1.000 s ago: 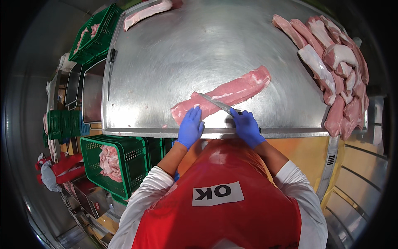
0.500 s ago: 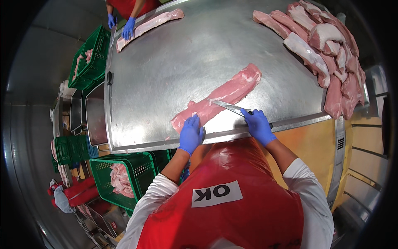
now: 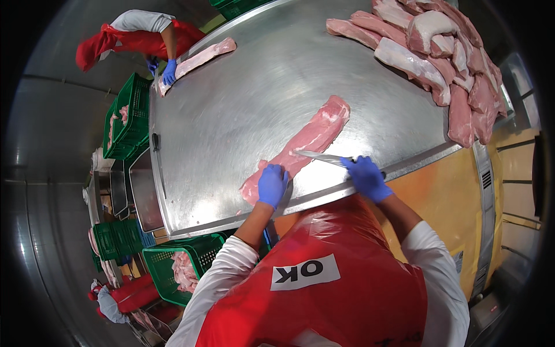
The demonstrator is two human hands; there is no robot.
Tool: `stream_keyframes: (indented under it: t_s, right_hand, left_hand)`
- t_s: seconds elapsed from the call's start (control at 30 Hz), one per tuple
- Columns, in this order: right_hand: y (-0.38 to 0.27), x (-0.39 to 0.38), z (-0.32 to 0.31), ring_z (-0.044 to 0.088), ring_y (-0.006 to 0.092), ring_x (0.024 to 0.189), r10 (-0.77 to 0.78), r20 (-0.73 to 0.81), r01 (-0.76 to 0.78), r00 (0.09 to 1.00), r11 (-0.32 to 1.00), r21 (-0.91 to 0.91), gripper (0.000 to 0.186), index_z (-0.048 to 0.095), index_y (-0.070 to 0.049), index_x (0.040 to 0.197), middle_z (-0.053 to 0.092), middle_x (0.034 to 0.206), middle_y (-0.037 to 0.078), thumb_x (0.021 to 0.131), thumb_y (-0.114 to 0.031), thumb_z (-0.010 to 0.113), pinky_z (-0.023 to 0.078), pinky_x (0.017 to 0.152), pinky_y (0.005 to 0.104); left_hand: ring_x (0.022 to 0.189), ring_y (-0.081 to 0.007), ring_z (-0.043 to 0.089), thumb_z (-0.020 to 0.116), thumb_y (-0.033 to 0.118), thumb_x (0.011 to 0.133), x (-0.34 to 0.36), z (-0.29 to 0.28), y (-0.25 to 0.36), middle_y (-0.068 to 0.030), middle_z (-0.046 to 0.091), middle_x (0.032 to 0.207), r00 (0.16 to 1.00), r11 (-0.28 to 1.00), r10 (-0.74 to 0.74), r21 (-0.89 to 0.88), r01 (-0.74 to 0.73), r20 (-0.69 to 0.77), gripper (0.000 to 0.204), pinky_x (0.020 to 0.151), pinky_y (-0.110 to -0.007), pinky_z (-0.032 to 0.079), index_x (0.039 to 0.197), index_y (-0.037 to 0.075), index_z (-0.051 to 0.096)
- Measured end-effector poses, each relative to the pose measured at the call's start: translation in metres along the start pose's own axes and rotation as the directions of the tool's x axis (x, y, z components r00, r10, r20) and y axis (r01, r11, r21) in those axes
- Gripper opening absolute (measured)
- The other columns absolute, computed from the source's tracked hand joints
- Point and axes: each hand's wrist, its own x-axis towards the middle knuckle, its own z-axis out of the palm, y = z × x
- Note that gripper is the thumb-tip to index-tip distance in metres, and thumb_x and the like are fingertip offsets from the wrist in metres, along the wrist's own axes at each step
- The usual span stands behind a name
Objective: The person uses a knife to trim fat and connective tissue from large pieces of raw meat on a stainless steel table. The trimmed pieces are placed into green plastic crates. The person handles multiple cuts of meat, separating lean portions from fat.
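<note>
A person's blue-gloved hands worked over a long pink pork loin (image 3: 315, 137), which lay diagonally on a metal desk (image 3: 248, 98) near its front edge. The left hand (image 3: 272, 186) rested on the loin's nearer end, fingers bent over the meat; whether they gripped it could not be told. The right hand's (image 3: 366, 178) fingers were wrapped around the handle of a knife (image 3: 321, 156), its blade pointing left, the tip at the loin's surface. More pork cuts (image 3: 413, 66) were heaped at the desk's far right. At far left, a co-worker's gloved hand (image 3: 169, 72) touched another strip of meat (image 3: 203, 58).
</note>
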Motion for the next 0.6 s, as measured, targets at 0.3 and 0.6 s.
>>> stream_keyframes:
  t_s: [0.3,0.6]
  right_hand:
    - [0.047,-0.063,-0.044,0.061,0.0405,0.096,0.185,-0.011,-0.181,0.983,0.974,0.136,0.046,0.066,-0.020,0.145,0.064,0.099,0.019,0.099,-0.017,0.063,0.053,0.084,0.0508]
    - [0.009,-0.029,-0.002,0.062,0.0395,0.092,0.006,0.088,-0.020,0.996,0.986,0.166,0.040,0.068,-0.017,0.140,0.065,0.098,0.018,0.101,-0.019,0.061,0.052,0.083,0.0510]
  left_hand:
    - [0.102,-0.0443,0.068,0.071,0.030,0.098,0.055,-0.022,0.060,-0.0235,0.066,0.103,0.993,0.986,-0.102,-0.130,0.109,0.058,0.031,0.086,-0.052,0.056,0.111,0.002,0.068]
    - [0.089,-0.0445,0.070,0.066,0.018,0.098,0.087,-0.007,0.029,-0.0241,0.072,0.094,0.999,0.998,0.004,-0.057,-0.002,0.039,0.016,0.079,-0.051,0.056,0.097,0.004,0.074]
